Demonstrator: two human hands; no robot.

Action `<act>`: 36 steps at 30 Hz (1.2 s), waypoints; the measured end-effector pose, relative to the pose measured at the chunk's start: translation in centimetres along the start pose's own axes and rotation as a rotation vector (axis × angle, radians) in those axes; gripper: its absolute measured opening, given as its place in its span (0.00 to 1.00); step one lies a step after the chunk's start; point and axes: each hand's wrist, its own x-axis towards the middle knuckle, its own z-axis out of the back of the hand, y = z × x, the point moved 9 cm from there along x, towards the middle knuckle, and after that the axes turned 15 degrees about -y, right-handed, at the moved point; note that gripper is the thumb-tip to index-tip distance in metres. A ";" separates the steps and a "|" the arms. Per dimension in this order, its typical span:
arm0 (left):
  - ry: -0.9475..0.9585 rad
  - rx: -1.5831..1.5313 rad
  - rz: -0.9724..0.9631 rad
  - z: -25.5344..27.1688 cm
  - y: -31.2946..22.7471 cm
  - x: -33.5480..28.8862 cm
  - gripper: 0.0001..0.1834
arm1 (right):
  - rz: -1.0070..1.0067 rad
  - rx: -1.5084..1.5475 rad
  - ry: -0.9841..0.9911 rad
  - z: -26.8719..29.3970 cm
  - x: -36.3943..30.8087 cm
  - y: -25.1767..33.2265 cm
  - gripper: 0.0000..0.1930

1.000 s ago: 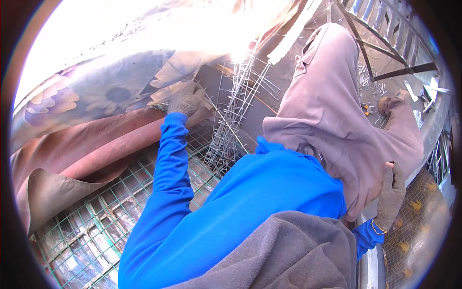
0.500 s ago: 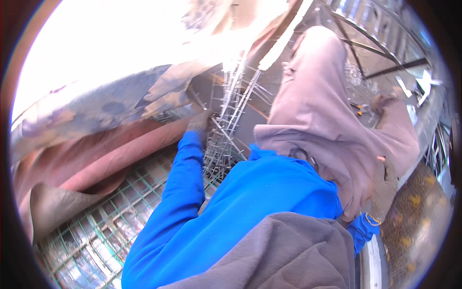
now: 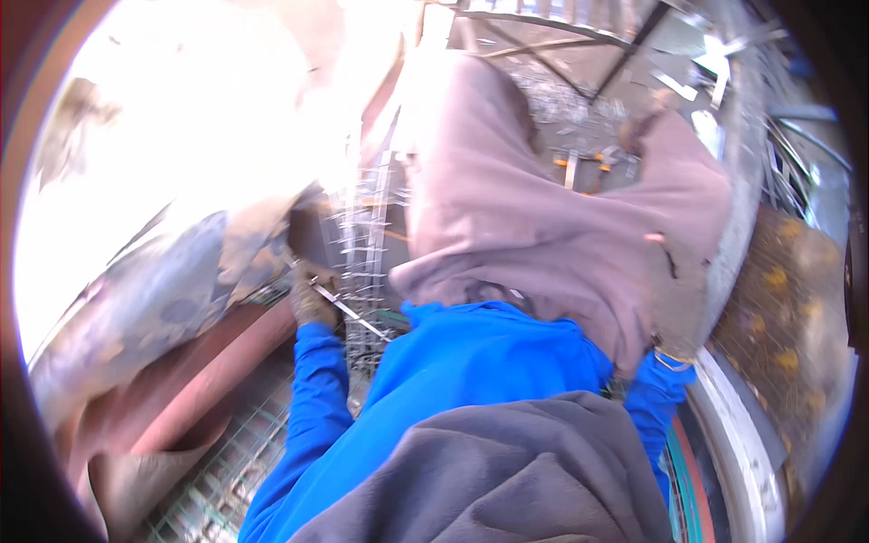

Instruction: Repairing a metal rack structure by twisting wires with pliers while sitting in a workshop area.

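Observation:
My left hand (image 3: 312, 294), in a grey-brown glove, is closed around a thin metal rod (image 3: 358, 315) that slants down to the right toward my blue top. Beside it stands a bundle of bright metal strips with short cross pieces (image 3: 364, 240), touching or close behind the rod. My right hand (image 3: 681, 290), also gloved, lies flat against my trouser leg (image 3: 579, 235), a bare fingertip showing through the glove. Nothing is visible in it. Motion blurs the left fingers somewhat.
Left of me, a rolled reddish sheet (image 3: 213, 380) lies on green wire mesh (image 3: 244, 443), under patterned cloth (image 3: 181, 281). Orange-handled tools (image 3: 579, 163) and metal scraps lie on the ground ahead. A dark metal frame (image 3: 625, 54) stands beyond; at right is a brown patterned mat (image 3: 769, 308).
The view has swung, shifting the scene leftward. My left hand now shows the metal rod across it. My right hand stays against my leg.

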 end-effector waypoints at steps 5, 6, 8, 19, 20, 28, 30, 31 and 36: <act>-0.076 0.114 -0.070 -3.3 0.3 -3.3 0.22 | -0.157 0.044 -0.019 0.8 0.0 -2.7 0.12; -0.072 0.116 -0.037 -2.1 0.1 -2.2 0.24 | -0.153 0.062 -0.003 0.0 0.1 -2.8 0.12; -0.053 0.105 -0.040 -2.2 -0.6 -2.9 0.24 | -0.051 -0.018 0.032 -0.6 0.3 -2.1 0.13; -0.120 0.185 0.180 3.3 1.4 2.5 0.25 | 0.068 -0.088 0.020 -0.4 0.3 -1.3 0.14; -0.195 0.226 0.203 4.8 1.4 2.4 0.24 | -0.208 0.059 -0.009 -0.6 0.2 -2.9 0.14; -0.225 0.369 0.138 5.9 0.3 -0.2 0.24 | -0.075 -0.026 -0.076 0.8 1.0 -0.7 0.12; -0.135 0.432 0.129 5.5 0.5 -1.0 0.26 | -0.193 -0.047 -0.075 1.0 1.3 -0.7 0.11; -0.014 0.515 0.047 5.4 -0.3 -1.6 0.28 | -0.163 0.043 -0.057 -0.3 1.0 -0.7 0.10; 0.227 0.744 -0.269 -4.1 -1.3 -5.3 0.31 | -0.172 0.088 -0.105 0.2 0.4 -1.1 0.09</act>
